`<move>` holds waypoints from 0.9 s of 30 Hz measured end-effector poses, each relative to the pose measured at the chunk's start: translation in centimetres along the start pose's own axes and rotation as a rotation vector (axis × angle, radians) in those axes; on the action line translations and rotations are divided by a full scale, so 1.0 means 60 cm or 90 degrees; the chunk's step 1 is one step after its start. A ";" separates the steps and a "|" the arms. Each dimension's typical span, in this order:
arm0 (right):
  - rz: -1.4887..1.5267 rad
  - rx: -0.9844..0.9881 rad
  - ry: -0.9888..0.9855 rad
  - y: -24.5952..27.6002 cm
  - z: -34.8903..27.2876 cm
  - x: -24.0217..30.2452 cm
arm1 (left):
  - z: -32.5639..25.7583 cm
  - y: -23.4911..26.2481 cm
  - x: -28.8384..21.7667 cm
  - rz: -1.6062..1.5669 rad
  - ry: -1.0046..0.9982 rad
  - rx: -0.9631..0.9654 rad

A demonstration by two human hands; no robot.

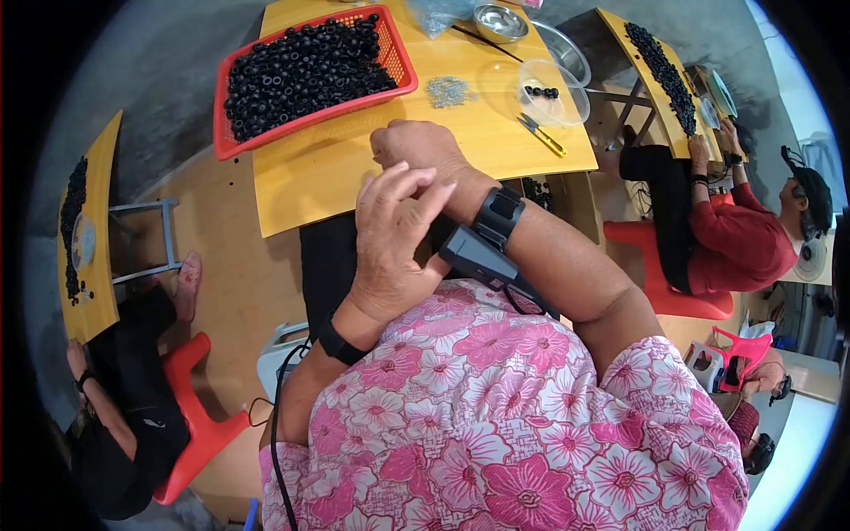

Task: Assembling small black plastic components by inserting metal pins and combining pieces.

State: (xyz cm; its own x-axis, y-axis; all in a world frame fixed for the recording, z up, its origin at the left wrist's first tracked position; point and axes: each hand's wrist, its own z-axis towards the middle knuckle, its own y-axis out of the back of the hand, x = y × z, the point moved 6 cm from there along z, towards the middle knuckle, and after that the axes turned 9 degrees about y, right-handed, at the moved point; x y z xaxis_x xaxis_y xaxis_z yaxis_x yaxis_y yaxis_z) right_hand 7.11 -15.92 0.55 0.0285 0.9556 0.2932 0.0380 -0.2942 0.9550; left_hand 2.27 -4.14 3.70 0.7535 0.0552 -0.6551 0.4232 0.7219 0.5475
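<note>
My left hand (pixel 390 230) is raised beside my right wrist, its fingers apart and slightly bent. Its thumb rests against a black box-shaped device (pixel 485 258) that hangs from a black strap (pixel 498 215) around my right wrist. Curled into a loose fist, my right hand (pixel 421 146) is over the near part of the yellow table (pixel 328 181); the inside of the fist is hidden. Past it lie a small heap of clear bits (pixel 450 92) and yellow-handled thread snips (pixel 542 135). A red plastic basket (pixel 405 55) full of black ring-like pieces stands to the left.
A clear plastic bowl (pixel 575 106) holds a few black pieces near the table's right edge. Behind it are a metal bowl (pixel 500 24) and a dark stick (pixel 487 42). Co-workers sit on red stools at side tables, left (pixel 106 314) and right (pixel 660 66). A cable (pixel 279 442) runs along my left arm.
</note>
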 end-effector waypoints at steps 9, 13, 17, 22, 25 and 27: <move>-0.098 -0.220 0.016 0.054 -0.022 -0.046 | -0.025 -0.009 0.059 -0.290 0.301 0.029; 0.169 -0.422 0.004 0.061 -0.065 -0.141 | -0.029 -0.010 0.074 -0.272 0.315 0.060; 0.340 -0.405 -0.192 0.040 -0.109 -0.237 | -0.029 0.002 0.094 -0.239 0.336 0.020; 0.480 -0.336 -0.294 0.000 -0.109 -0.260 | -0.008 0.014 0.120 -0.105 0.298 0.000; 0.466 -0.346 -0.228 -0.014 -0.087 -0.254 | 0.009 0.013 0.140 -0.064 0.283 -0.005; 0.453 -0.335 -0.216 -0.025 -0.076 -0.245 | 0.012 0.014 0.150 -0.052 0.291 0.011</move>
State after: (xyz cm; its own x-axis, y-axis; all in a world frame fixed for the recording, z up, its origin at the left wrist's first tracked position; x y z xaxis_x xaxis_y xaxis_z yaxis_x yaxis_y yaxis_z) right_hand 2.10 -29.48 -4.98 0.1643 0.4747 0.8647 -0.5526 -0.6818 0.4793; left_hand 9.77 -3.50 -1.37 0.4197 0.3000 -0.8566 0.4826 0.7256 0.4905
